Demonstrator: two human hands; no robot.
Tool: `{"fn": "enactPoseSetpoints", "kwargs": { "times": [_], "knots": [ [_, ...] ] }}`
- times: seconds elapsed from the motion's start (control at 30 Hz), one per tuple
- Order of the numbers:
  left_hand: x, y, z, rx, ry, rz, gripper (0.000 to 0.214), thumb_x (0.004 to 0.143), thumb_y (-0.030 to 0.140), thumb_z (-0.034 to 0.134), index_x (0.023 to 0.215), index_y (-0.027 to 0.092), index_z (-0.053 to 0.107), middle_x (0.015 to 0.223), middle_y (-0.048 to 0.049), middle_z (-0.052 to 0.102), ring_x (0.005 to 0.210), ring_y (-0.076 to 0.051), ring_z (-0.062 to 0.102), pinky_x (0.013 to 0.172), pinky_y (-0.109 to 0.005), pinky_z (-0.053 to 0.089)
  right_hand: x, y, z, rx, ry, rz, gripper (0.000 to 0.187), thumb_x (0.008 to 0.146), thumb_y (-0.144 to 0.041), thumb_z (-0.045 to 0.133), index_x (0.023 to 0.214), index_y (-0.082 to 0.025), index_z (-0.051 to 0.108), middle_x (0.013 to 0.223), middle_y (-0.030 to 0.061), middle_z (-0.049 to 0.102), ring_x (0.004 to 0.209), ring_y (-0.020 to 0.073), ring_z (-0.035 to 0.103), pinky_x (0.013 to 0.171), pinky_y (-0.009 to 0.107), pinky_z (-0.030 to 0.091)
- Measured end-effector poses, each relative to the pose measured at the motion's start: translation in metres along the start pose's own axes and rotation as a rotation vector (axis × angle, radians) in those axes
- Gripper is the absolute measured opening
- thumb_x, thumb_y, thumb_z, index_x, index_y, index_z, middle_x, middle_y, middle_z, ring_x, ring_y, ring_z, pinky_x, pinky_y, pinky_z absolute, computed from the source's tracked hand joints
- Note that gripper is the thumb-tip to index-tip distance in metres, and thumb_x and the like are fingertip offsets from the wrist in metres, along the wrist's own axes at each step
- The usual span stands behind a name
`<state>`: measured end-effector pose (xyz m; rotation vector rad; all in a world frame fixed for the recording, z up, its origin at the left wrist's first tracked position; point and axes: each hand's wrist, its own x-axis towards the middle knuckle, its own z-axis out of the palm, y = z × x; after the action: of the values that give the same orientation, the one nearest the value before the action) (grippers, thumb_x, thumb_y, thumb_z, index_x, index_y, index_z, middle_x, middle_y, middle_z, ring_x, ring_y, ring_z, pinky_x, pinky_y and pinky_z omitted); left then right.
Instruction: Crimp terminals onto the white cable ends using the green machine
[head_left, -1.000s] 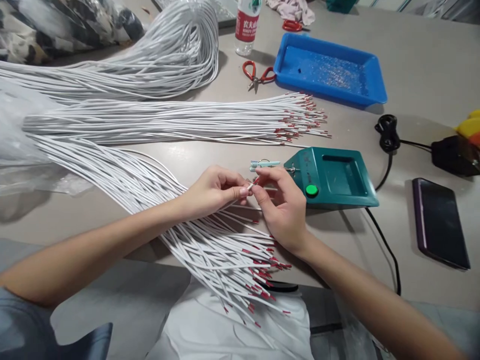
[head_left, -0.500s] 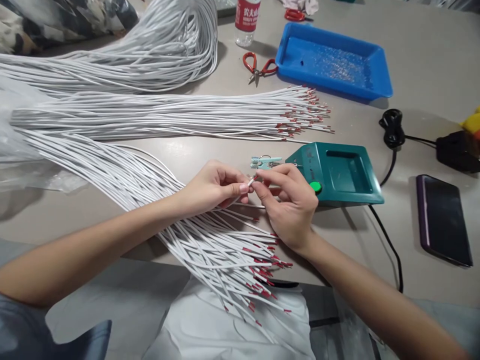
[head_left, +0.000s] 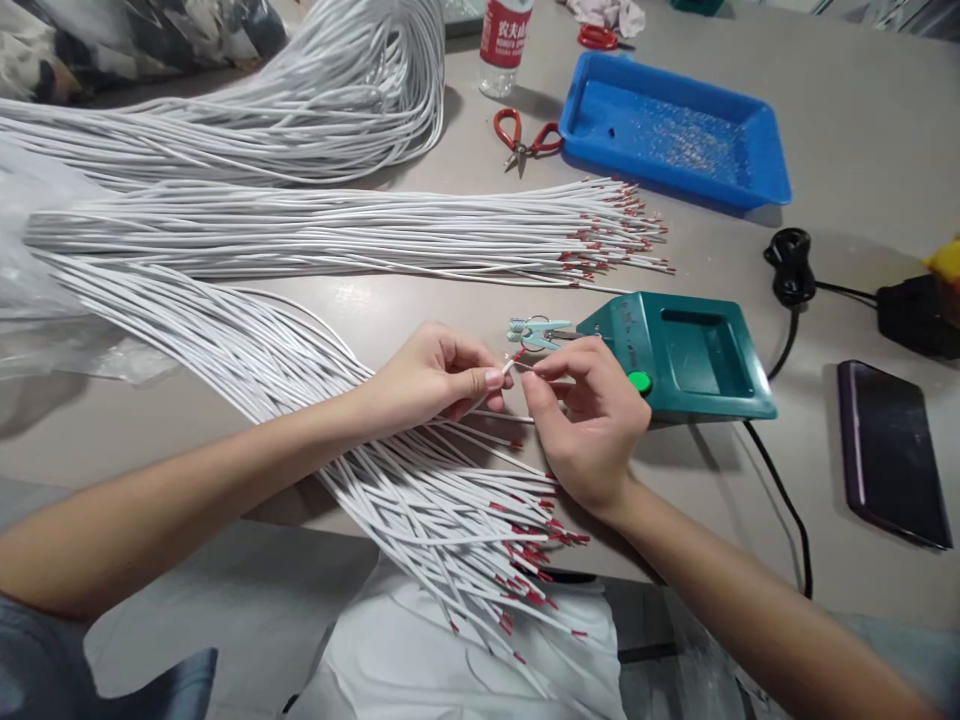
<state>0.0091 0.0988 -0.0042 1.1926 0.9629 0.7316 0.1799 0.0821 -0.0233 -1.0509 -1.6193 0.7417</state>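
My left hand [head_left: 442,378] pinches a white cable [head_left: 508,367] close to its end, between thumb and forefinger. A short red wire [head_left: 519,354] sticks up from that end. Thumb and forefinger of my right hand [head_left: 592,425] are closed on a thin strand coming out of the same cable end; its colour is hard to make out. Just beyond my fingers, a light blue clip [head_left: 541,332] sits at the front of a green device [head_left: 694,352] with a bright green button. Under my left forearm lies a bundle of white cables [head_left: 420,490] with red-tipped ends.
A second cable bundle [head_left: 360,230] and a looped coil [head_left: 360,110] lie behind. Red-handled snips [head_left: 519,145] lie beside a blue tray [head_left: 600,155] holding small scraps. A bottle [head_left: 504,50] stands behind the snips. At right are a phone [head_left: 892,455] and a black cord [head_left: 791,265].
My right fingers have moved slightly right, away from the cable end, so the red wire now shows free and a thin strand spans the gap. The whole view has shifted slightly.
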Motion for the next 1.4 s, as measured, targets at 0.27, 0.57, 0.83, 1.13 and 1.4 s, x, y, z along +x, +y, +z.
{"fn": "enactPoseSetpoints", "kwargs": {
  "times": [0.27, 0.57, 0.83, 1.13, 1.4],
  "knots": [
    [-0.001, 0.002, 0.003, 0.070, 0.020, -0.004, 0.038, 0.069, 0.045, 0.071, 0.067, 0.007, 0.068, 0.055, -0.0039, 0.061, 0.039, -0.004, 0.040, 0.037, -0.017, 0.029, 0.007, 0.000, 0.001, 0.422, -0.164, 0.424, 0.021, 0.080, -0.036, 0.061, 0.093, -0.018, 0.061, 0.078, 0.0020, 0.057, 0.057, 0.0098, 0.053, 0.041, 0.021, 0.045],
    [0.000, 0.001, 0.003, 0.079, 0.021, 0.005, 0.036, 0.069, 0.043, 0.071, 0.069, 0.007, 0.068, 0.056, -0.0039, 0.062, 0.039, -0.004, 0.041, 0.037, -0.016, 0.030, 0.011, -0.003, -0.001, 0.404, -0.202, 0.451, 0.015, 0.079, -0.028, 0.061, 0.071, -0.017, 0.055, 0.054, -0.0050, 0.048, 0.044, 0.0053, 0.040, 0.040, 0.019, 0.031],
    [0.000, -0.002, 0.000, -0.009, -0.010, -0.001, 0.033, 0.073, 0.041, 0.069, 0.072, 0.007, 0.068, 0.060, -0.0042, 0.063, 0.040, -0.004, 0.039, 0.038, -0.017, 0.027, 0.009, 0.002, -0.002, 0.451, -0.163, 0.428, 0.005, 0.082, -0.021, 0.053, 0.078, -0.017, 0.055, 0.063, -0.0029, 0.050, 0.051, 0.0070, 0.045, 0.042, 0.019, 0.035],
    [0.000, -0.002, -0.001, -0.004, -0.026, -0.017, 0.031, 0.075, 0.038, 0.066, 0.069, 0.008, 0.065, 0.062, -0.0053, 0.064, 0.043, -0.004, 0.041, 0.040, -0.017, 0.031, 0.005, 0.002, -0.005, 0.352, -0.144, 0.230, 0.025, 0.085, -0.022, 0.052, 0.108, -0.025, 0.061, 0.091, 0.0040, 0.055, 0.075, 0.0130, 0.054, 0.050, 0.022, 0.044],
    [-0.001, -0.001, 0.001, -0.019, 0.023, 0.002, 0.033, 0.071, 0.039, 0.070, 0.065, 0.007, 0.065, 0.056, -0.0039, 0.061, 0.041, -0.004, 0.038, 0.038, -0.017, 0.028, 0.005, 0.000, -0.004, 0.239, -0.174, 0.052, 0.027, 0.084, -0.016, 0.052, 0.105, -0.026, 0.065, 0.091, 0.0045, 0.054, 0.077, 0.0143, 0.053, 0.051, 0.024, 0.045]
  ]
}}
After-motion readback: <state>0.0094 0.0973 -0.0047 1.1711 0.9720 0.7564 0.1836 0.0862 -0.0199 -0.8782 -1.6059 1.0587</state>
